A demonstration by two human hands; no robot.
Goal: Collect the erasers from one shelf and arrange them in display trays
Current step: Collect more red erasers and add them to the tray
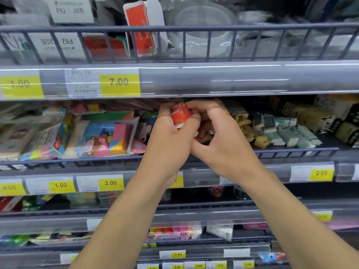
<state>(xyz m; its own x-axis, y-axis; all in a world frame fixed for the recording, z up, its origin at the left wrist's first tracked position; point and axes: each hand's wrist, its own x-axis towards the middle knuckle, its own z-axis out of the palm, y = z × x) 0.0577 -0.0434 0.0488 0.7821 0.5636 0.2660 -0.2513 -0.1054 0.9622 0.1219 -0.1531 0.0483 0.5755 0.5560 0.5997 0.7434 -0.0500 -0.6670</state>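
Both my hands reach into the middle shelf [291, 152]. My left hand [171, 140] grips a small red-and-white wrapped eraser [179, 113], its fingers curled round it. My right hand [219, 136] sits right beside it, fingers curled; its fingertips touch the same red eraser and cover more small pieces beneath, which I cannot make out. Loose erasers lie on the shelf to the right: tan ones [250, 129] and grey-green sleeved ones [287, 133]. No display tray is in view.
Colourful packaged erasers and toys [101, 136] fill the shelf's left part. A wire guard rail [77, 162] runs along the shelf front. The upper shelf edge [213, 80] hangs just above my hands. Dark boxes [345, 129] stand at the far right.
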